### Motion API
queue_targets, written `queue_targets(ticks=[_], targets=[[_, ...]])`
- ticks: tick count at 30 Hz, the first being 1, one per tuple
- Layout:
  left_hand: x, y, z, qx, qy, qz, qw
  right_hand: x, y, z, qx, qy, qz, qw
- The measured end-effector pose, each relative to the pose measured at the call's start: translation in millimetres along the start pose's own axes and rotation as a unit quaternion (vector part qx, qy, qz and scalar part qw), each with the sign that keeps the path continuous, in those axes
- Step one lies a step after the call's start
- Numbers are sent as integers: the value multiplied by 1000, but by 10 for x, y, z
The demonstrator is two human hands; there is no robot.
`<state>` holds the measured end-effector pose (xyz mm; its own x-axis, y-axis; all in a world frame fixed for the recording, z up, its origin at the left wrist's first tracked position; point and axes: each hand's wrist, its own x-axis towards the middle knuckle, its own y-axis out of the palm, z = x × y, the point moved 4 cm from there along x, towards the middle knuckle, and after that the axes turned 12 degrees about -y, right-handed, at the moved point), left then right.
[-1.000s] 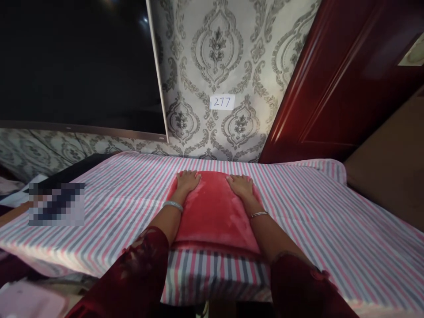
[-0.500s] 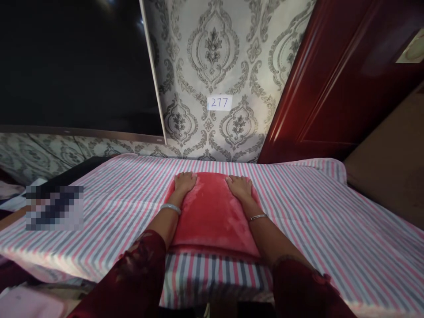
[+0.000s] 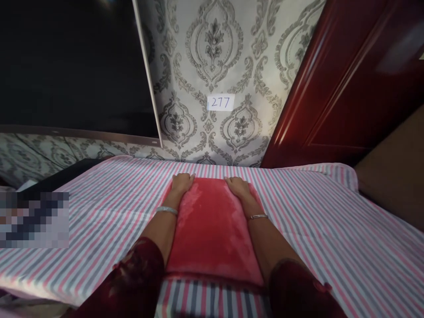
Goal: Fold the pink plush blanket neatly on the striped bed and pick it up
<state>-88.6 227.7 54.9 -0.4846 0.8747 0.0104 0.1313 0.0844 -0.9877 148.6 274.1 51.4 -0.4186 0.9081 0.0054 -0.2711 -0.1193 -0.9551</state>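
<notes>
A red plush cloth (image 3: 212, 229), folded into a rectangle, lies on a surface covered by a pink, grey and white striped sheet (image 3: 324, 229). My left hand (image 3: 181, 182) lies flat on the cloth's far left corner, fingers stretched out. My right hand (image 3: 237, 186) lies flat on the far right corner, fingers stretched out too. Both forearms rest along the cloth's sides. A bangle shows on each wrist, and dark red sleeves cover my upper forearms.
A patterned grey wall (image 3: 212, 66) with a paper label reading 277 (image 3: 220, 102) rises behind the surface. A dark screen (image 3: 73, 66) hangs at the upper left. A dark red door (image 3: 351, 88) stands at the right. A blurred patch (image 3: 33, 218) sits at the left edge.
Both hands have slid slightly farther along the red cloth toward the wall, and the view has moved closer over the surface.
</notes>
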Motion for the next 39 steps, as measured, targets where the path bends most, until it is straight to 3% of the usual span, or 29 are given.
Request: queue_targets(ticks=[9, 18, 25, 32, 36, 39], targets=[[-16, -83, 28, -1, -100, -76, 992, 11, -6, -96, -23, 72, -43, 996], [43, -15, 101, -23, -101, -51, 993, -29, -42, -146, -30, 82, -49, 995], [181, 64, 222, -49, -124, 5, 991, -17, -42, -313, -13, 118, -45, 992], [126, 45, 220, -70, -132, -2, 989, -35, -26, -284, -2, 114, -60, 992], [60, -51, 179, -86, -114, -13, 990, -123, -127, -168, -10, 87, -90, 992], [4, -264, 110, -96, -100, -30, 990, -211, -283, -18, -19, 41, -120, 992]])
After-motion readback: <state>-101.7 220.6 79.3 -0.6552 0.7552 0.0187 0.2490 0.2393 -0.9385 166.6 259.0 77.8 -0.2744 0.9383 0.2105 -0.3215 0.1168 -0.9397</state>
